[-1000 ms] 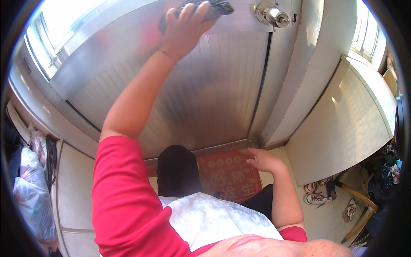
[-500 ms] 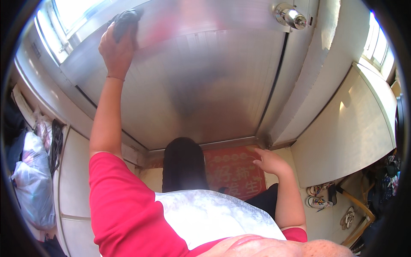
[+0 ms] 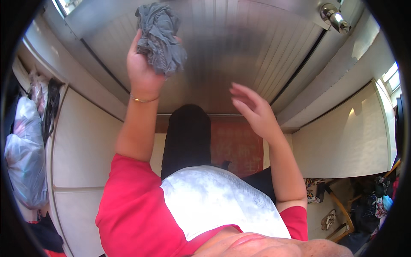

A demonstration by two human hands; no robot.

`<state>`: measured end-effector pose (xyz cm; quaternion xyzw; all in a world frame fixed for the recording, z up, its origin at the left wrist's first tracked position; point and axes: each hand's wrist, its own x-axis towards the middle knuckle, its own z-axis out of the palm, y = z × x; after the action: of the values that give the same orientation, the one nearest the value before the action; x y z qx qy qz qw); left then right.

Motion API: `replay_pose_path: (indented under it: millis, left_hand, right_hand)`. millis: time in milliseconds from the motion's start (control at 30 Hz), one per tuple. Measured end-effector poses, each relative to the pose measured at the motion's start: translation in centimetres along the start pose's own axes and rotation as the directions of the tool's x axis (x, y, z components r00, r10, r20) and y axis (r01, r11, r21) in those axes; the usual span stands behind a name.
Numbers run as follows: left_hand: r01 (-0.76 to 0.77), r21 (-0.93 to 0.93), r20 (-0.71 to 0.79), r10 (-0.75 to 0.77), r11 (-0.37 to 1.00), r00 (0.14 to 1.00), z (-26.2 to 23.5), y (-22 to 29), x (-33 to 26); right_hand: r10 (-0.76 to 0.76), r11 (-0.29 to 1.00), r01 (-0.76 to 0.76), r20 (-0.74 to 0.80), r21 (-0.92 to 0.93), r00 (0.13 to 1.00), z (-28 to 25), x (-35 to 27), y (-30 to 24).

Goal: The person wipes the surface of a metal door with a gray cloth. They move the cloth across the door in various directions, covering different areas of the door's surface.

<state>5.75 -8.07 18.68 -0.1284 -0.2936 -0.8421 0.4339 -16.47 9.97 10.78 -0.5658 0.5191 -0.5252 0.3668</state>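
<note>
Wiping step: left hand (image 3: 143, 70) clamps grey rag (image 3: 160, 38) against metal door (image 3: 239, 51); right hand (image 3: 252, 111) hovers open, near.

One grey rag (image 3: 160, 36), one metal door (image 3: 239, 55), one round knob (image 3: 335, 18), one red mat (image 3: 237, 145), two hands.

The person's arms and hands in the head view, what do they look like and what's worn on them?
Both forearms are bare. Short red sleeves cover the upper arms, part of a red top with a white front panel. The left hand has a thin gold-coloured bracelet at the wrist. The right hand shows no gloves, and no rings can be made out.
</note>
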Motion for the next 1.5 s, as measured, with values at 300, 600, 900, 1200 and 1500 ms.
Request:
replay_pose_path:
  millis: [300,600,900,1200,1500]
  left_hand:
    - [-0.227,0.225,-0.304,0.289,0.948,0.908,-2.1,-0.8,-3.5]
    - [-0.526,0.849,0.208,0.949,-0.054,0.237,-2.8,13.2,-3.4]
    - [0.253,0.682,0.607,0.725,-0.686,0.326,-11.9,23.2,2.3]
    - [0.384,0.603,0.618,0.714,-0.699,0.328,-16.9,13.8,3.1]
    - [0.41,0.817,0.323,0.911,-0.405,0.257,-14.7,19.0,4.0]
  right_hand:
    - [0.031,0.994,-0.042,0.114,0.098,0.993,10.9,7.2,-4.5]
    - [0.453,0.889,-0.451,0.008,-0.086,0.892,1.1,0.8,9.2]
    - [0.591,0.772,-0.615,-0.173,-0.163,0.788,-6.2,-5.6,16.5]
    - [0.518,0.69,-0.416,0.002,-0.593,0.855,-4.0,-6.3,13.4]
    - [0.444,0.695,-0.315,0.041,-0.646,0.895,-3.9,-7.6,11.8]
